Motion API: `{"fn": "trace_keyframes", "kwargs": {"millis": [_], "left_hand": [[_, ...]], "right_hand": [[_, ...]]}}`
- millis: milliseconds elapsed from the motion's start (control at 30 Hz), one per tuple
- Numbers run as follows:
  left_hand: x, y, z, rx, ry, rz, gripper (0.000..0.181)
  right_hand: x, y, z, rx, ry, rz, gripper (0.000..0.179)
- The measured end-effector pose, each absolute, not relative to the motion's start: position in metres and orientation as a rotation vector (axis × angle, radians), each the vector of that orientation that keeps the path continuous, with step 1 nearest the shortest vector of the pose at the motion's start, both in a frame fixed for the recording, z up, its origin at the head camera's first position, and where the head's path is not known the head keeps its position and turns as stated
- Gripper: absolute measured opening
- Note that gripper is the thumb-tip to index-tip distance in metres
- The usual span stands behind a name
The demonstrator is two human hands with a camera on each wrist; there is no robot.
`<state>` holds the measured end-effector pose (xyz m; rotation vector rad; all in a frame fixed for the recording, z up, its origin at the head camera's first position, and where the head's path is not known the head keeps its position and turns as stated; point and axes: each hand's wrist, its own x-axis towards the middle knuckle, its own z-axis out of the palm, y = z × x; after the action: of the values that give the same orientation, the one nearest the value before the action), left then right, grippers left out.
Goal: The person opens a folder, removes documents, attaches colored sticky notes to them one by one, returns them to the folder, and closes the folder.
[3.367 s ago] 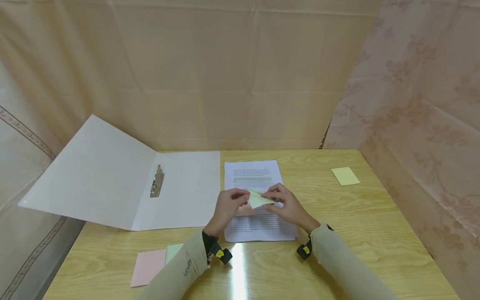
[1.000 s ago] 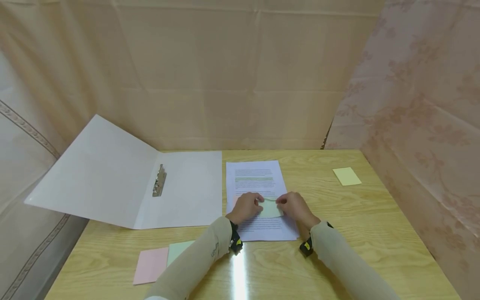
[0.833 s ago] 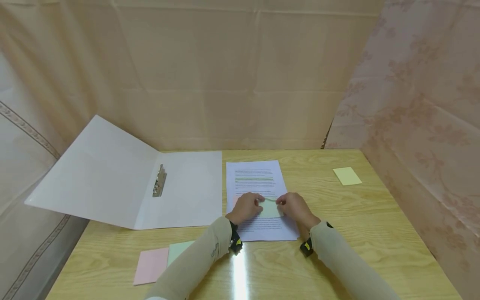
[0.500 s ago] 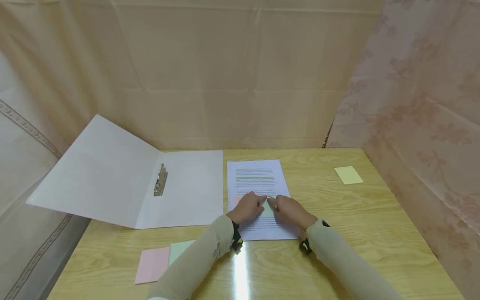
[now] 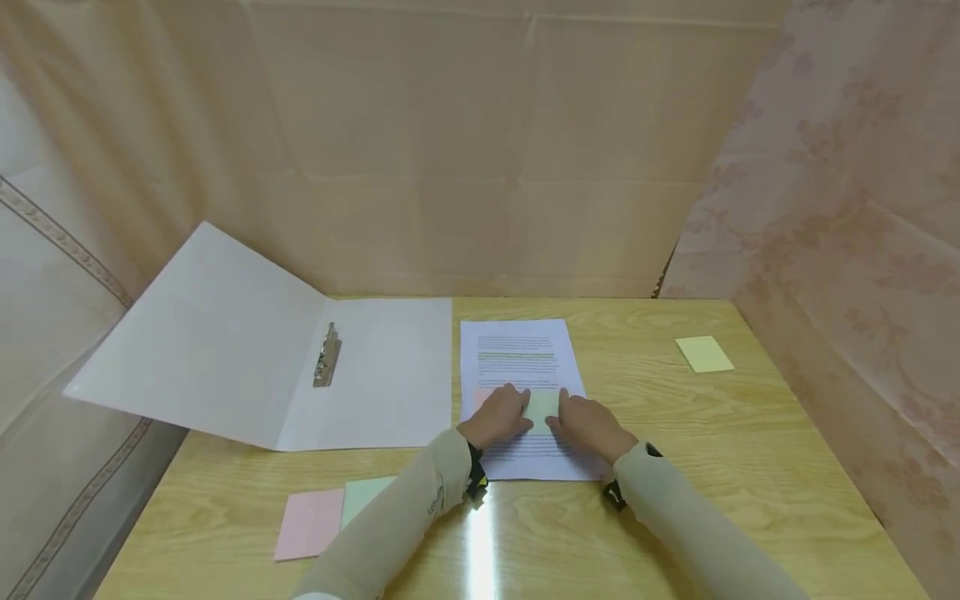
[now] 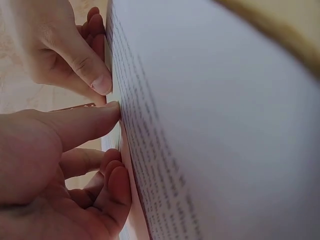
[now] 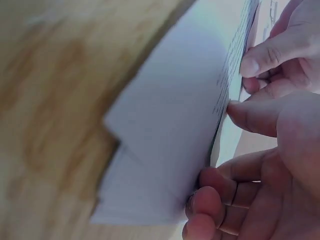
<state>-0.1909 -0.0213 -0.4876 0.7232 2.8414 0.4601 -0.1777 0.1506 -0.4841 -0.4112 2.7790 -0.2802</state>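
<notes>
A pale green sticky note (image 5: 542, 408) lies flat on the printed paper stack (image 5: 513, 328), below a line marked in green. My left hand (image 5: 495, 417) rests over the note's left side, its thumb and fingertips touching down there. On the other side my right hand (image 5: 591, 427) presses the note's right edge with thumb and index finger. A pink sticky note (image 5: 482, 394) on the same page is mostly covered by my left hand. In the left wrist view both thumbs press the page surface, and the other fingers of my left hand (image 6: 55, 160) are loosely bent.
An open white folder (image 5: 390, 375) with a metal clip (image 5: 327, 358) lies to the left, its cover tilted up. Nearer me are a pink sticky pad (image 5: 309, 523) and a green sticky pad (image 5: 364, 495), partly behind my sleeve. A yellow pad (image 5: 705, 354) sits far right.
The green note, earlier held up between both hands, was lowered onto the page and pinched at its top edge. My fingers then met at its top middle and have spread outward to its sides.
</notes>
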Motion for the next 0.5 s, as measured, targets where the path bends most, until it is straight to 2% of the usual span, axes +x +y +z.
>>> {"fn": "trace_keyframes", "kwargs": {"millis": [133, 200, 500], "left_hand": [[-0.1936, -0.0228, -0.4886, 0.755, 2.858, 0.466, 0.027], [-0.1937, -0.0235, -0.4887, 0.769, 2.861, 0.464, 0.027], [-0.1874, -0.0265, -0.4875, 0.807, 2.826, 0.493, 0.044]], "right_hand": [[-0.1776, 0.151, -0.4781, -0.372, 2.774, -0.301, 0.07], [-0.1779, 0.1501, -0.4761, -0.356, 2.769, -0.3, 0.07], [-0.1777, 0.1461, -0.4815, -0.631, 2.828, -0.204, 0.052]]}}
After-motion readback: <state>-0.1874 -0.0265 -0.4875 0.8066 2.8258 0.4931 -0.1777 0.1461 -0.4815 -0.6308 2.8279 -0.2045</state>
